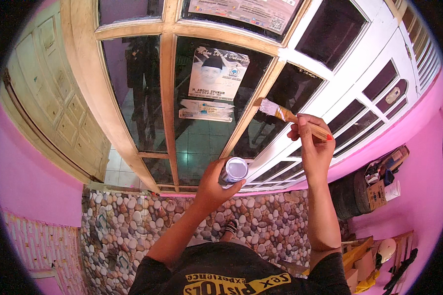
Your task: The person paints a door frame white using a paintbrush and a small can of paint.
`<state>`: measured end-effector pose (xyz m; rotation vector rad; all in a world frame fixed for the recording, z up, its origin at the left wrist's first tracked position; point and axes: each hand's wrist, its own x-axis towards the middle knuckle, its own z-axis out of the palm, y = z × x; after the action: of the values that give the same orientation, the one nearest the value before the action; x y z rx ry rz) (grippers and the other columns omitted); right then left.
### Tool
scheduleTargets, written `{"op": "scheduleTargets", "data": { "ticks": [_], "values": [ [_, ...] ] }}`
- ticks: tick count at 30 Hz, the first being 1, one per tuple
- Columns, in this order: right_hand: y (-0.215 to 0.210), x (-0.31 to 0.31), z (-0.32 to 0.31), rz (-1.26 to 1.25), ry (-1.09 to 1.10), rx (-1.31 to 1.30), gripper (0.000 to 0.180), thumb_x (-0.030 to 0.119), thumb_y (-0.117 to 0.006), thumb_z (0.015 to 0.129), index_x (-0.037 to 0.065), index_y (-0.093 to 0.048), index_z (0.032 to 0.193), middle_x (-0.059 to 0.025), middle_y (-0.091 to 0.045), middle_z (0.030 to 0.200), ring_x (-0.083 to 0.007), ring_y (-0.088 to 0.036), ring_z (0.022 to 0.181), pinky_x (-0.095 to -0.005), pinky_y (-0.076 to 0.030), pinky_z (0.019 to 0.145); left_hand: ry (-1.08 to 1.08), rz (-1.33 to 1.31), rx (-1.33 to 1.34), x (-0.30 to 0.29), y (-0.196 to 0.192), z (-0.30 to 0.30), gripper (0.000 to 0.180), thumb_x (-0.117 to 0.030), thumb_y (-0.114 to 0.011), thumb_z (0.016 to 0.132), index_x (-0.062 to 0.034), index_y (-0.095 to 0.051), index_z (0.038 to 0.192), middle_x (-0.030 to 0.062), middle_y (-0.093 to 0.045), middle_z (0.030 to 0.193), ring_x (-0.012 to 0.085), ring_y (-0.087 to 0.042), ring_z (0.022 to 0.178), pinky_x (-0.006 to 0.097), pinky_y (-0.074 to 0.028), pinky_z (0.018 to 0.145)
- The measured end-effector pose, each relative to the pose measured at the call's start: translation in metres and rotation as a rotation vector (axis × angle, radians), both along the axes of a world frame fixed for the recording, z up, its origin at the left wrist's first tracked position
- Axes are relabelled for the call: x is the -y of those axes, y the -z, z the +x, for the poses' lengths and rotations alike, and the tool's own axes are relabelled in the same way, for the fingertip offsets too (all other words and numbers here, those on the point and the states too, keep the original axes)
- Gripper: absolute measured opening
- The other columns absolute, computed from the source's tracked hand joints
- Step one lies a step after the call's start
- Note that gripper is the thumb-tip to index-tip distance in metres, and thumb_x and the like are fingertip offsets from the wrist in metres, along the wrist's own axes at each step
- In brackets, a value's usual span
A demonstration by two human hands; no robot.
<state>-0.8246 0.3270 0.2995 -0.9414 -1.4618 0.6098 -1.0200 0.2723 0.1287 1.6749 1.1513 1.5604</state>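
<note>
The right hand (pixel 314 147) is closed around the light wooden handle of a flat paintbrush with white-loaded bristles and a red-tipped end (pixel 293 118), fingers wrapped and thumb on top, with the bristle tip touching the slanted bare-wood bar of the glazed window frame (pixel 253 115), just where the unpainted wood meets the white-painted part. The left hand (pixel 212 184) is curled around a small round metal tin of white paint (pixel 235 169), held open-topped below the brush and in front of the lower panes. Behind the glass hang 2 paper posters (pixel 216 83). Below the frame runs a wall panel patterned with rounded pebbles (pixel 182 216), and pink walls flank it.

A likely slip: the loaded bristles sit close to the dark glass, so a wobble along the narrow bar could smear white onto the pane. The tin looks tilted slightly, so paint could spill over its rim onto the pebble panel
</note>
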Motion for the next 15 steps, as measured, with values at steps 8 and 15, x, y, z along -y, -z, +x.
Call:
{"op": "scheduleTargets", "data": {
  "ticks": [8, 15],
  "values": [
    [-0.013, -0.011, -0.012, 0.081, 0.011, 0.149, 0.022, 0.015, -0.07, 0.101, -0.005, -0.069, 0.109, -0.0081, -0.072, 0.088, -0.0116, -0.068, 0.075, -0.0246, -0.055, 0.07, -0.061, -0.101, -0.061, 0.022, 0.018, -0.012, 0.068, -0.028, -0.091, 0.077, -0.0006, -0.058, 0.13, 0.018, -0.065, 0.121, 0.0317, -0.065, 0.114, 0.043, -0.051, 0.099],
    [-0.044, -0.016, -0.019, 0.196, 0.056, 0.151, 0.024, 0.017, -0.07, 0.1, -0.006, -0.071, 0.104, -0.0087, -0.072, 0.091, -0.0118, -0.068, 0.076, -0.0256, -0.057, 0.071, -0.012, -0.117, -0.034, 0.032, 0.023, -0.019, 0.065, -0.025, -0.088, 0.08, -0.001, -0.057, 0.132, 0.019, -0.062, 0.123, 0.0343, -0.063, 0.114, 0.042, -0.051, 0.097]
  ]
}}
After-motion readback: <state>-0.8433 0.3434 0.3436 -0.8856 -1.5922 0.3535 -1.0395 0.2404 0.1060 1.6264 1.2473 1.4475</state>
